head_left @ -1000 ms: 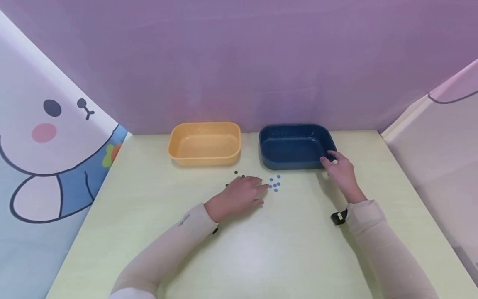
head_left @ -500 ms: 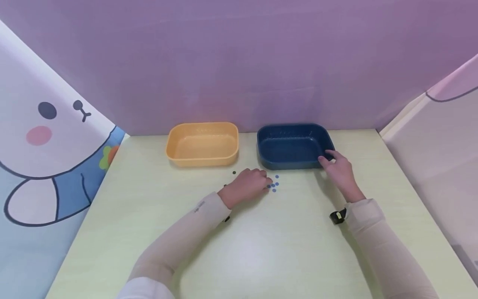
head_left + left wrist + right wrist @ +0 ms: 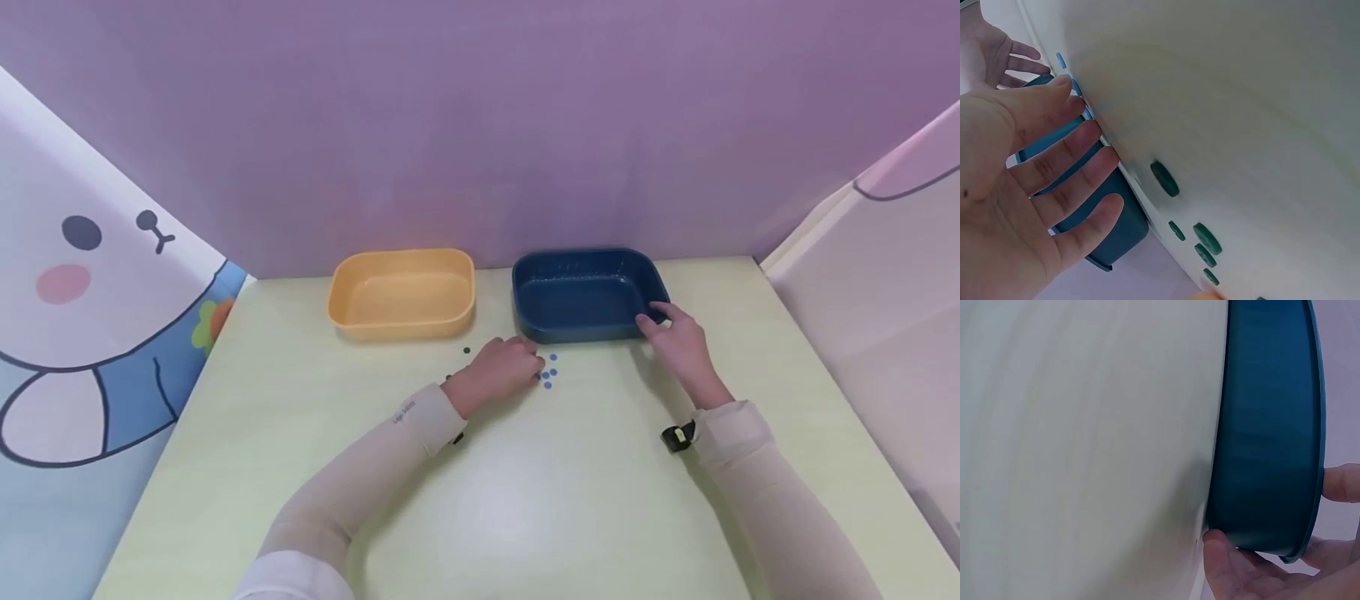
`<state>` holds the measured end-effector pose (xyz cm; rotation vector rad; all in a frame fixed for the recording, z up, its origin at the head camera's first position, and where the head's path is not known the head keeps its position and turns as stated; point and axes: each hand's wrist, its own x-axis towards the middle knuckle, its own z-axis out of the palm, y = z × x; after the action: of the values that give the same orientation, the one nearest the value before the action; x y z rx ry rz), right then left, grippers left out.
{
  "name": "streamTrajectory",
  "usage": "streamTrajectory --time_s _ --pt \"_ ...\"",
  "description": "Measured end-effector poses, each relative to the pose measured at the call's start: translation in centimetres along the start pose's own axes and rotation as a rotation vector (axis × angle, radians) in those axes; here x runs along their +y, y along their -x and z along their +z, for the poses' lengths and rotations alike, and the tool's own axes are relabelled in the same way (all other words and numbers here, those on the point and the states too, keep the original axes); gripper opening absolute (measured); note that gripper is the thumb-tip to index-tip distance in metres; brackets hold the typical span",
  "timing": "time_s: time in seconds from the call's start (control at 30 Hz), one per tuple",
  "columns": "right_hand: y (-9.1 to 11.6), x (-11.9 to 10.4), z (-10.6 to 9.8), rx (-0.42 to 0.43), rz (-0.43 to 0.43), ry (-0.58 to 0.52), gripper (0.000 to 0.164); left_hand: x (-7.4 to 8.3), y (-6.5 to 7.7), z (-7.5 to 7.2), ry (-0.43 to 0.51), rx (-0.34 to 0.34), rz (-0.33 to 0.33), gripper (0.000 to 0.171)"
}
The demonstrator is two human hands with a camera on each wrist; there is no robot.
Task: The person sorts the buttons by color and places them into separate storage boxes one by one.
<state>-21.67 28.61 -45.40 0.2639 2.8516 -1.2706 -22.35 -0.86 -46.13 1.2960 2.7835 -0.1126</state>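
My left hand is low over the table, fingers bent down at a cluster of small blue buttons. In the left wrist view its thumb and index fingertips are right at the blue buttons; I cannot tell whether they pinch one. Several dark green buttons lie beside and below that hand, mostly hidden by it in the head view. My right hand grips the near right corner of the dark blue plastic basket, with fingers over its rim and a digit against the outer wall in the right wrist view.
A yellow plastic basket stands to the left of the blue one, both at the back of the pale table. Behind them rises a purple cloth wall. A cartoon-printed panel borders the left side.
My left hand has moved slightly right, its fingers bending down to the blue buttons, then stayed there. The right hand has kept its grip on the basket. The head view has shifted slightly.
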Motion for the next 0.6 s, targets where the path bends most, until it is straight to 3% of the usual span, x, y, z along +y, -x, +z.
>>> streamTrajectory --time_s 0.27,0.6 --pt "0.3 0.1 0.1 0.004 -0.006 0.018 0.062 0.3 -0.6 0.4 -0.066 0.015 0.03 0.015" --pt "0.2 0.1 0.0 0.007 -0.017 0.018 0.061 0.3 -1.1 0.4 -0.074 0.043 0.042 0.014"
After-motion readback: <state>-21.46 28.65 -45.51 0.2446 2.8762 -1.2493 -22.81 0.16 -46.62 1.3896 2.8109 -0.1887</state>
